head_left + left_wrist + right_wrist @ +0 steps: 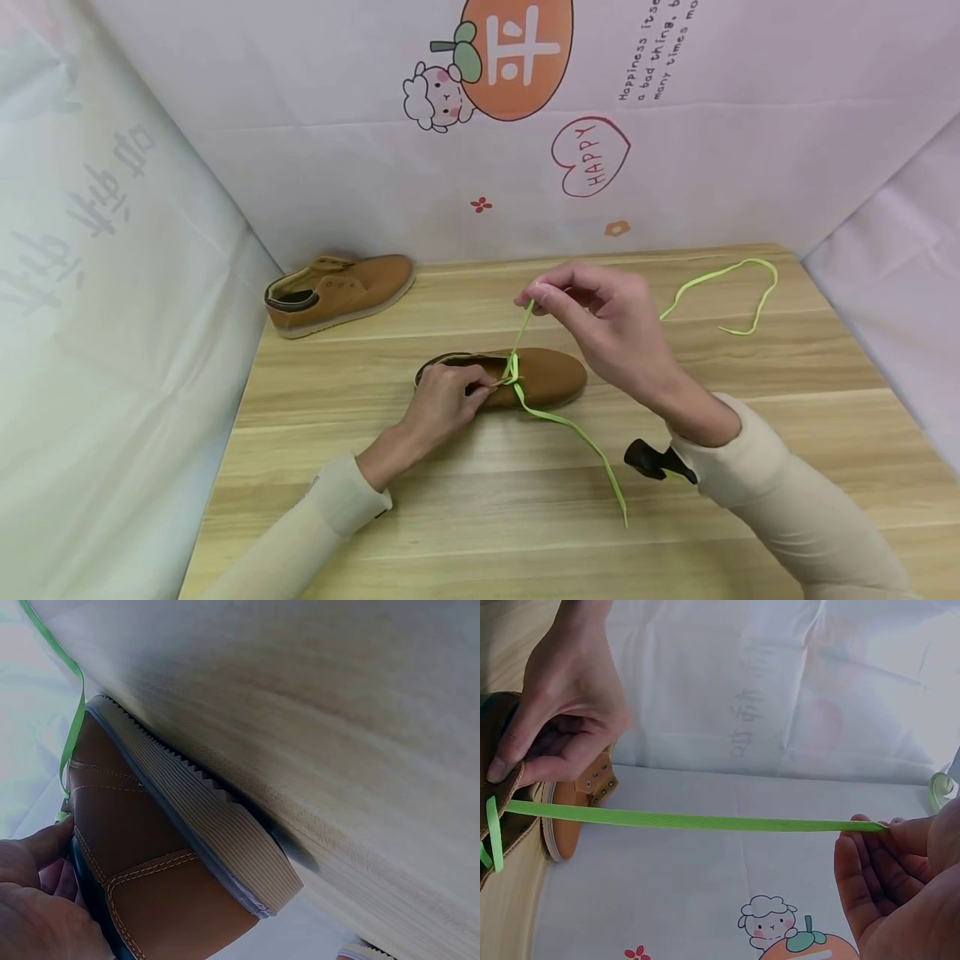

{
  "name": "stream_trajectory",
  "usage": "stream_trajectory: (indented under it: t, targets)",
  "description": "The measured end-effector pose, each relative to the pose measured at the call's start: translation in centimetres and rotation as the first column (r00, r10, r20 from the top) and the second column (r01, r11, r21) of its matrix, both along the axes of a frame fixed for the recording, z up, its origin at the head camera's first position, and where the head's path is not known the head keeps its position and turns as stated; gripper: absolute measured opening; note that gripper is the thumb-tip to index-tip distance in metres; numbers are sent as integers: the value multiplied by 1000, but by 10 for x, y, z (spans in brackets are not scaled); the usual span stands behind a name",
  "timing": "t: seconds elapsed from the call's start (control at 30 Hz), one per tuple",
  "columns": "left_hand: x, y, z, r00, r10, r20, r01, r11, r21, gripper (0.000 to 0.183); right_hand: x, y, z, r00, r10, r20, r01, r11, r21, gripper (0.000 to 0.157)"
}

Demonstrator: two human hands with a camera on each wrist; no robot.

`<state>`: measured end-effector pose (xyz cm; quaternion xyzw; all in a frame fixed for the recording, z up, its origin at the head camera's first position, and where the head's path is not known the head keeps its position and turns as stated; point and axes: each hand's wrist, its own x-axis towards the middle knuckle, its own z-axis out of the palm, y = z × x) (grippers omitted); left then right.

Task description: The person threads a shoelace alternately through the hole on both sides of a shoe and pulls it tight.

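Observation:
A brown leather shoe (553, 377) rests on the wooden table, its toe pointing right in the head view. At its opening, my left hand (444, 402) pinches the edge of the eyelet flap between thumb and finger. A flat yellow-green shoelace (675, 820) runs through the front of the lacing area. Above and right of the shoe, my right hand (617, 327) pinches one end of this lace, drawn straight up from the flap. The lace's other end trails over the table toward the near right. Stitching and a ribbed pale sole (202, 810) show in the left wrist view.
Another brown shoe (371, 282), with bare eyelets, lies at the back left. A second yellow-green lace (773, 287) curves over the table at the back right. White printed sheets (337, 167) stand behind and along the sides. A black device (645, 459) sits by the right cuff.

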<state>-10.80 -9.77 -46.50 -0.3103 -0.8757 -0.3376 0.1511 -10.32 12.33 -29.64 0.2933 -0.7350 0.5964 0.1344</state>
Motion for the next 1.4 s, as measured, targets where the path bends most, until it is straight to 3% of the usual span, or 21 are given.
stream_trajectory:
  t: [0.43, 0.63, 0.73, 0.83, 0.97, 1.07, 1.17, 1.3, 1.4]
  targets:
    - [0, 0, -1, 1000, 2, 14, -2, 1000, -12, 13, 3, 4, 4, 1000, -19, -23, 19, 1000, 25, 13]
    - [-2, -1, -2, 1000, 6, 0, -6, 1000, -13, 14, 12, 7, 3, 992, 31, -125, -21, 997, 81, 14]
    - [-1, 0, -2, 1000, 11, -11, -11, 1000, -9, 14, 17, 8, -1, 975, 82, -205, -64, 994, 91, 8]
    - [-1, 0, -2, 1000, 11, -8, -11, 1000, -9, 13, 23, 6, -9, 933, 178, -313, -164, 984, 69, 14]
    - [-2, -1, -1, 999, 14, 29, -13, 1000, -12, 11, 36, 0, -24, 828, 323, -458, -311, 945, 104, 19]
    - [-2, -1, 0, 998, 21, 55, -20, 1000, -11, 10, 49, -4, -39, 768, 422, -481, -375, 906, 196, 17]
    - [-2, -1, 0, 997, 27, 68, -27, 1000, -6, 10, 62, -6, -56, 730, 506, -460, -402, 862, 310, 14]
    - [-3, 0, 0, 996, 25, 86, -25, 1000, 2, 9, 74, -8, -78, 691, 572, -443, -371, 806, 461, 4]
    - [-3, 0, 1, 995, 25, 94, -25, 1000, -2, 9, 82, -9, -93, 686, 596, -416, -337, 768, 545, 4]
